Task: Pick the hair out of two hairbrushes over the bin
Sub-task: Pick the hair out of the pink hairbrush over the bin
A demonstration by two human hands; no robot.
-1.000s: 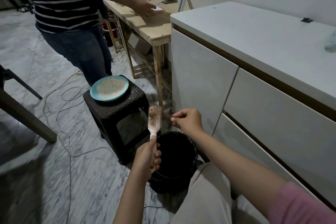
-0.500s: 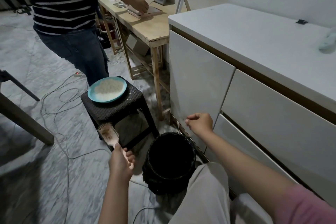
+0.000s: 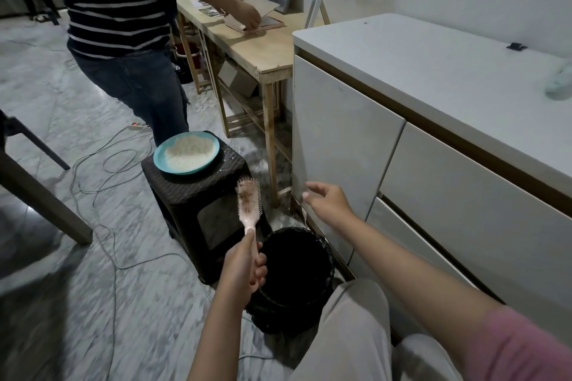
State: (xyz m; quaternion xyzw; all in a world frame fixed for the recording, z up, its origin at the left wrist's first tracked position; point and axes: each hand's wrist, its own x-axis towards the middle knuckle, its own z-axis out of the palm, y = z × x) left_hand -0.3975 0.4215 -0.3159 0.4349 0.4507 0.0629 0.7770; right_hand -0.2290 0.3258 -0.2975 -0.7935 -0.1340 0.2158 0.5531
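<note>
Landmark: bin (image 3: 295, 275), black, 1 pc, on floor.

- Hairbrush (image 3: 249, 206), pink, 1 in view (task calls for 2; 2nd not seen). Held upright just left of and above bin's left rim, bristle side w/ brownish hair clump facing right. Likely held so for the free hand to get at the hair, w/ droppings landing in or near bin.
- Left hand (image 3: 244, 272), 1. Fingers wrapped round brush handle, firm hold, at bin's left rim.
- Right hand (image 3: 325, 201), 1. Above bin's far-right side, apart from brush. Fingers loosely spread, thumb and forefinger apart; nothing visibly held, though a fine strand would be too small to tell. Prob. poised to reach for the clump.
- Stool (image 3: 198, 195), dark woven, 1, just beyond-left of bin. Carries plate (image 3: 186, 153), teal, 1, w/ pale grainy heap.
- Cabinet (image 3: 433, 133), white, 1, right of bin; 3 door/drawer fronts visible.
- Wooden table (image 3: 257, 52), 1, well beyond bin; 2nd person in striped top (image 3: 123, 0) standing at it, handling card items.
- Cables on floor, left of bin; count unclear.

Status: hair in brush not yet cleared.
</note>
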